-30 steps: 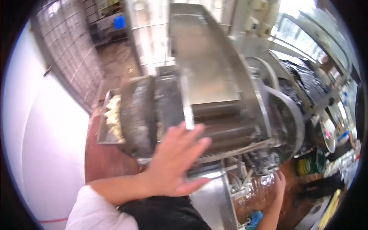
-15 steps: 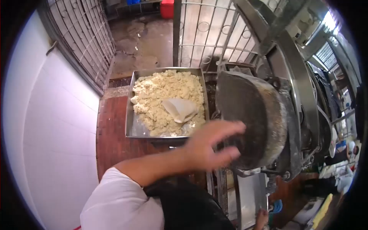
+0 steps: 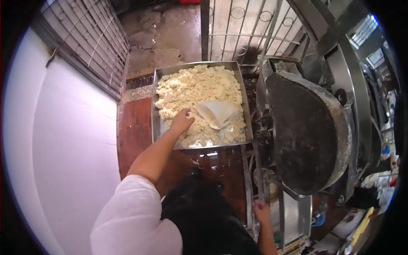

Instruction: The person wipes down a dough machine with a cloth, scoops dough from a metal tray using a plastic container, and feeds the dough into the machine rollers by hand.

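My left hand reaches over the near left part of a metal tray, its thumb and fingers apart and nothing held. Its fingertips are at the edge of a heap of pale, crumbly dough; whether they touch it I cannot tell. Just right of this hand, a white curved scraper-like piece lies on the crumbs. My right hand is low on the right, beside the metal frame under a large dark machine part. Its fingers are mostly turned out of view, and nothing shows in them.
The dark, rounded machine part with a floury rim stands right of the tray. Below it is a metal chute-like pan. A white wall runs along the left. Barred gates stand behind, and red tiles cover the floor.
My left hand has moved left from in front of the machine to above the tray. My right hand has come up and left, away from the metal pan. The view has shifted.
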A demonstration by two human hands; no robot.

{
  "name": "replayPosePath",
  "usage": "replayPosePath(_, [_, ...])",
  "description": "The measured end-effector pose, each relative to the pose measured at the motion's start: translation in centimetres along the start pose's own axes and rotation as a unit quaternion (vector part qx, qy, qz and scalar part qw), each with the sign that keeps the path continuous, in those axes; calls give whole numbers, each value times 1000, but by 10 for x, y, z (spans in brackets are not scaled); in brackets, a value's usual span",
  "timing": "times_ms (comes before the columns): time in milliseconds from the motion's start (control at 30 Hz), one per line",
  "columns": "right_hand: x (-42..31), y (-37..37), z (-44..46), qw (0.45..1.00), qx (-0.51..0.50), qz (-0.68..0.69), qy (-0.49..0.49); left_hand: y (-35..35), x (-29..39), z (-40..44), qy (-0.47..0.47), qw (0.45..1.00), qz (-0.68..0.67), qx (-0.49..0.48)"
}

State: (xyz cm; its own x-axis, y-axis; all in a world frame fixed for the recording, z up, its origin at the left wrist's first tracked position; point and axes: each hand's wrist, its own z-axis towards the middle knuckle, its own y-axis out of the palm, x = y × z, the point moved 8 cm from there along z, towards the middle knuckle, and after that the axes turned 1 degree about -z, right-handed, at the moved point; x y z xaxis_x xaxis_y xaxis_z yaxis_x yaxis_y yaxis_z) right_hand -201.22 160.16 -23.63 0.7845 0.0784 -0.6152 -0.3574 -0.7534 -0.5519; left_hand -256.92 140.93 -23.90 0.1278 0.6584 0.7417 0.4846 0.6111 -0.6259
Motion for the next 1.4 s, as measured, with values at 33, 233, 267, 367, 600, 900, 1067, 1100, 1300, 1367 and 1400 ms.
replayPosePath(33, [-11, 14, 18, 995, -2, -86, -46, 8, -2, 6, 21, 1000, -13, -15])
replayPosePath(233, [-128, 106, 80, 983, -143, -73, -85, 27, 33, 36, 102, 988, 110, -32])
replayPosePath(267, [-139, 119, 92, 982, -160, -59, -82, 33, 35, 47, 119, 985, 125, -31])
replayPosePath(367, [-170, 134, 124, 986, -149, -44, -51, 62, 18, 94, 157, 978, 130, -30])
replayPosePath(600, [-279, 131, 205, 956, 68, -189, -213, 75, -5, 148, 42, 967, 141, -208])
replayPosePath(900, [-334, 137, 201, 930, -60, -256, -257, 129, -82, 81, -121, 867, -71, -478])
replayPosePath(1067, [-307, 138, 225, 975, -155, -145, -63, 171, -105, 66, -89, 881, -77, -458])
replayPosePath(1100, [-303, 134, 234, 981, -127, -141, -42, 169, -94, 71, -23, 898, -58, -435])
replayPosePath(1300, [-326, 140, 297, 883, -134, -448, -43, 124, -95, 133, 16, 969, 22, -246])
replayPosePath(1367, [-313, 164, 316, 854, -162, -489, -76, 133, -102, 117, 54, 951, 73, -294])
replayPosePath(1400, [-312, 174, 322, 838, -176, -508, -93, 138, -103, 108, 73, 940, 99, -317])
